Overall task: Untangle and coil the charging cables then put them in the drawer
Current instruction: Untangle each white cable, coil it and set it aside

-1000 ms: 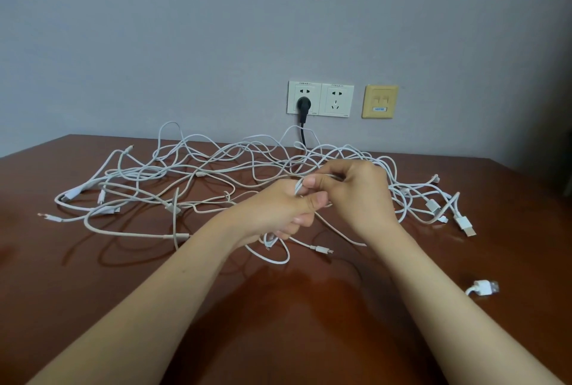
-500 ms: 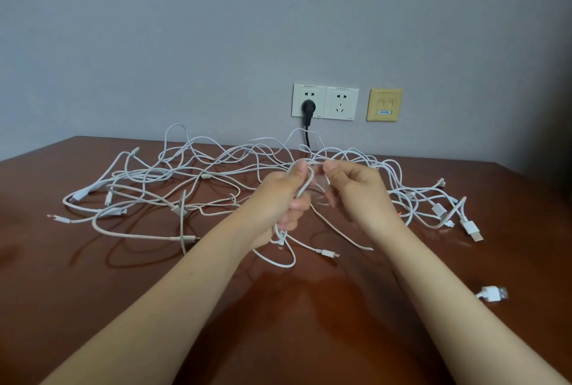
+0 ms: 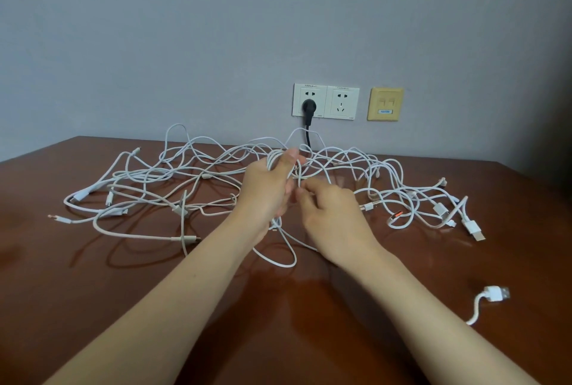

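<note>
Brown wooden table [image 3: 93, 291] carried the white charging cables [image 3: 145, 174], sprawled along its far edge, left to right. Judged light, limp and smooth, snagging at crossings. Best taken mid-strand, not by the plugs. Left hand [image 3: 266, 192] gripped several gathered loops. Right hand [image 3: 334, 220] pinched one strand just beside it. Ends bore small connectors [image 3: 473, 226].

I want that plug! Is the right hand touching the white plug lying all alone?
Apart. The head view shows bare table between the right hand and the lone white plug.
</note>
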The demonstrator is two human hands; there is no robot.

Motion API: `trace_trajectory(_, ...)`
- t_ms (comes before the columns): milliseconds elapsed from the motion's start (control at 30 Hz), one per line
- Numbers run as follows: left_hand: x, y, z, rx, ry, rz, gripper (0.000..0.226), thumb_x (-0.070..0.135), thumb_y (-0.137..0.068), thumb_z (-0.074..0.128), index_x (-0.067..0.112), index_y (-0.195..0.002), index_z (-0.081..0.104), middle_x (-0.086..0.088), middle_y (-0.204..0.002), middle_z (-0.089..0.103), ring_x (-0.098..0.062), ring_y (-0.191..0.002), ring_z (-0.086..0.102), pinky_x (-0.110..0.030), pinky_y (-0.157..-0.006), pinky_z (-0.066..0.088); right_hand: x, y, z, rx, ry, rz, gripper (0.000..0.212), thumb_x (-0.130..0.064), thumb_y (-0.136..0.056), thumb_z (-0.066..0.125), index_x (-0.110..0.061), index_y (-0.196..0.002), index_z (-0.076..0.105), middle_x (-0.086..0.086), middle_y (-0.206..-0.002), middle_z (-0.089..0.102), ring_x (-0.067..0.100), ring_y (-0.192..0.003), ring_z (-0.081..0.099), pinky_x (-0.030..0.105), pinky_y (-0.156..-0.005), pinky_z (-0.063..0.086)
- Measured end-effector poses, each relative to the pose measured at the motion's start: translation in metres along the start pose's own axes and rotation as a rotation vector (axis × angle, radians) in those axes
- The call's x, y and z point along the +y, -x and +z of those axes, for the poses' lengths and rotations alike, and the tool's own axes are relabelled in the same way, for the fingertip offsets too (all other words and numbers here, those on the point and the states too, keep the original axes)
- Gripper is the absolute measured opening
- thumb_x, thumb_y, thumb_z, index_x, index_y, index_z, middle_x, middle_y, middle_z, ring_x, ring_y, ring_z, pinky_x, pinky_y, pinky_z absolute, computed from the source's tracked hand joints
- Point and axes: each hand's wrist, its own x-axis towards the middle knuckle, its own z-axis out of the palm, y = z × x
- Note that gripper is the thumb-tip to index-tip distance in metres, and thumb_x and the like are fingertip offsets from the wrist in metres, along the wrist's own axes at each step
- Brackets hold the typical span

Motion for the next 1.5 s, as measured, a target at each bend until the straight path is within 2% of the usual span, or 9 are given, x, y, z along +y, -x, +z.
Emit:
trace_trajectory(233, -0.007, -0.004, -0.003, 0.115, -0.286, 0.183, 0.038, 0.03, -0.097, 0.047, 0.023, -0.06, 0.055, 0.007, -0.028, 0.037, -0.005, -0.027, 0.032, -0.017, -0.033, 0.026, -0.001, 0.003, -0.003, -0.007, 0.054, -0.084, 0.027, -0.03, -0.098, 0.035, -0.019, -0.085, 0.056, 0.013, -0.088, 0.065, 0.036, -0.089, 0.056, 0.035, -0.069, 0.039)
trace_trajectory(367, -0.004, 0.0, 0.001, 0.037, -0.408, 0.314, 0.035, 0.028, -0.097, 0.045, 0.027, -0.065, 0.058, 0.015, -0.034, 0.048, 0.001, -0.036, 0.043, -0.019, -0.049, 0.035, -0.002, 0.0, -0.01, 0.02, 0.027, -0.051, 0.027, -0.028, -0.099, 0.035, -0.013, -0.097, 0.057, 0.019, -0.094, 0.065, 0.039, -0.09, 0.054, 0.038, -0.07, 0.036)
trace_trajectory(600, -0.007, 0.004, 0.005, 0.03, -0.463, 0.407, 0.031, 0.02, -0.095, 0.047, 0.024, -0.07, 0.063, 0.016, -0.038, 0.049, 0.0, -0.04, 0.044, -0.026, -0.056, 0.037, -0.002, -0.003, -0.013, -0.004, -0.043, 0.038, 0.039, -0.023, -0.098, 0.035, -0.025, -0.059, 0.038, -0.007, -0.06, 0.044, 0.024, -0.073, 0.045, 0.035, -0.068, 0.037)
trace_trajectory(733, -0.005, -0.001, -0.003, 0.207, -0.511, 0.413, 0.038, 0.019, -0.098, 0.041, 0.029, -0.062, 0.051, 0.011, -0.042, 0.049, -0.001, -0.049, 0.048, -0.023, -0.057, 0.036, -0.005, 0.002, -0.008, -0.047, 0.054, -0.076, 0.028, -0.025, -0.099, 0.034, -0.022, -0.072, 0.043, -0.002, -0.066, 0.048, 0.03, -0.078, 0.051, 0.033, -0.064, 0.03)
trace_trajectory(900, -0.005, -0.001, -0.01, 0.254, -0.804, 0.558, 0.031, 0.032, -0.1, 0.031, 0.023, -0.076, 0.048, 0.005, -0.059, 0.052, -0.024, -0.069, 0.051, -0.03, -0.064, 0.029, -0.009, 0.005, -0.013, 0.012, 0.191, -0.104, 0.026, -0.032, -0.099, 0.034, -0.022, -0.1, 0.059, 0.004, -0.091, 0.067, 0.029, -0.092, 0.056, 0.033, -0.065, 0.027)
trace_trajectory(1067, -0.001, -0.008, -0.008, 0.174, -0.065, 0.191, 0.034, 0.028, -0.102, 0.031, 0.019, -0.072, 0.045, 0.005, -0.054, 0.067, -0.02, -0.054, 0.065, -0.03, -0.058, 0.051, -0.008, 0.007, -0.009, -0.042, 0.189, -0.136, 0.028, -0.032, -0.099, 0.033, -0.019, -0.096, 0.058, 0.005, -0.093, 0.067, 0.029, -0.095, 0.055, 0.036, -0.069, 0.029)
trace_trajectory(1200, 0.008, -0.007, -0.008, 0.152, 0.413, -0.031, 0.032, 0.025, -0.103, 0.029, 0.012, -0.077, 0.043, 0.005, -0.04, 0.055, -0.01, -0.041, 0.061, -0.019, -0.045, 0.053, -0.001, 0.005, -0.005, -0.085, 0.153, -0.122, 0.035, -0.035, -0.1, 0.031, -0.017, -0.09, 0.058, 0.009, -0.089, 0.067, 0.033, -0.093, 0.057, 0.038, -0.08, 0.04)
trace_trajectory(1400, 0.008, -0.008, -0.007, 0.12, 0.554, -0.056, 0.033, 0.027, -0.103, 0.029, 0.013, -0.076, 0.041, 0.009, -0.035, 0.032, -0.003, -0.025, 0.025, -0.008, -0.031, 0.027, -0.004, 0.006, 0.003, -0.213, -0.09, -0.011, 0.044, -0.054, -0.095, 0.025, -0.025, -0.08, 0.054, -0.001, -0.087, 0.063, 0.029, -0.097, 0.056, 0.043, -0.089, 0.043)
trace_trajectory(1500, 0.006, -0.006, -0.003, 0.077, 0.53, -0.014, 0.033, 0.026, -0.103, 0.029, 0.012, -0.076, 0.041, 0.008, -0.037, 0.03, -0.002, -0.026, 0.022, -0.009, -0.03, 0.023, -0.006, 0.005, 0.003, -0.27, -0.195, 0.029, 0.039, -0.048, -0.096, 0.032, -0.027, -0.065, 0.044, -0.009, -0.067, 0.047, 0.018, -0.077, 0.047, 0.037, -0.081, 0.04)
